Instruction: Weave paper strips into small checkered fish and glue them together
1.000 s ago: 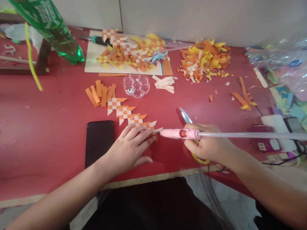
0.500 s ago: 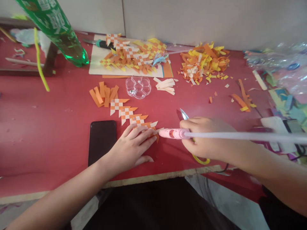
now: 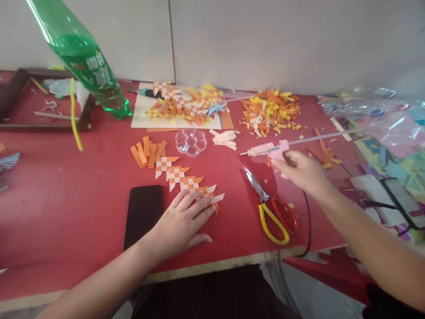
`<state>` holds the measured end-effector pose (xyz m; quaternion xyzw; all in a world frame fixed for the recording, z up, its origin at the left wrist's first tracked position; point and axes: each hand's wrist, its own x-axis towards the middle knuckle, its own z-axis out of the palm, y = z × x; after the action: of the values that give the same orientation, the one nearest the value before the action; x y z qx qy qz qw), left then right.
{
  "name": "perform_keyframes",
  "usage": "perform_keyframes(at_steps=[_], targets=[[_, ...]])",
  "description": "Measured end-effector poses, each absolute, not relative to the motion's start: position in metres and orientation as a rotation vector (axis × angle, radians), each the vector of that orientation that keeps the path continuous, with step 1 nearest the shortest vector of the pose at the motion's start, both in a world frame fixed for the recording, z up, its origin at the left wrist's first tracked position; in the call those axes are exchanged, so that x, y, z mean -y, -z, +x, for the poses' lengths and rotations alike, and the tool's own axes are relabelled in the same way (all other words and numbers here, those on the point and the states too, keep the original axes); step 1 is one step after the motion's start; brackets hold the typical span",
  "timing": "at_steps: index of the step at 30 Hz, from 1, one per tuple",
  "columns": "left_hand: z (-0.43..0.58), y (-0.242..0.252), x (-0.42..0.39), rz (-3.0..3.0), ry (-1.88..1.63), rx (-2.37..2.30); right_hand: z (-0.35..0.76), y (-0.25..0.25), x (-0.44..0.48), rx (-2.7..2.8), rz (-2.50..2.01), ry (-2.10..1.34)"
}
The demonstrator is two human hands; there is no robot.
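A row of woven orange and white paper fish (image 3: 176, 175) runs diagonally across the red table. My left hand (image 3: 187, 217) lies over the lower right end of the row, fingers spread, palm down, hiding part of the last fish. My right hand (image 3: 299, 170) grips a pink glue gun (image 3: 265, 149) by its handle, a long clear glue stick out of its back and its nozzle pointing left. Below the gun lie scissors (image 3: 270, 208) with one yellow and one red handle. Orange strips (image 3: 148, 152) and white strips (image 3: 224, 139) lie beyond the row.
Beside my left wrist is a black phone (image 3: 143, 215). A clear flower-shaped tray (image 3: 191, 142) sits mid-table. Farther back are a green bottle (image 3: 96, 73), a board with more fish (image 3: 141, 110) and a scrap pile (image 3: 270, 108). A cable (image 3: 309, 221) hangs over the front edge.
My right hand has carried the glue gun away from the fish, to the right and farther back, uncovering the scissors. My left hand stays on the row. The view has tilted up slightly.
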<state>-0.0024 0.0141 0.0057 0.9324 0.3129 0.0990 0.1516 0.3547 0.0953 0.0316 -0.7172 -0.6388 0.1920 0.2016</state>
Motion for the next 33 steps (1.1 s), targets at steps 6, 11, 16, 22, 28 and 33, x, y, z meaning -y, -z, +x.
perform_keyframes(at_steps=[6, 11, 16, 22, 28, 33], targets=[[-0.003, -0.009, -0.014, 2.63, -0.277, -0.875, 0.357, -0.021, -0.1, 2.075, -2.058, -0.252], [-0.005, -0.014, -0.014, 2.531, -0.434, -0.834, 0.329, -0.053, -0.129, 2.262, -1.98, -0.06], [-0.009, -0.015, -0.02, 2.396, -0.768, -0.797, 0.259, -0.07, -0.199, 2.439, -1.745, -0.145], [-0.012, -0.01, -0.025, 2.31, -0.872, -0.83, 0.182, -0.039, -0.306, 2.512, -1.606, -0.321], [-0.01, -0.008, -0.026, 2.323, -0.897, -0.82, 0.138, -0.008, -0.376, 2.533, -1.451, -0.416], [-0.011, -0.005, -0.026, 2.3, -0.891, -0.815, 0.129, 0.005, -0.398, 2.559, -1.339, -0.476]])
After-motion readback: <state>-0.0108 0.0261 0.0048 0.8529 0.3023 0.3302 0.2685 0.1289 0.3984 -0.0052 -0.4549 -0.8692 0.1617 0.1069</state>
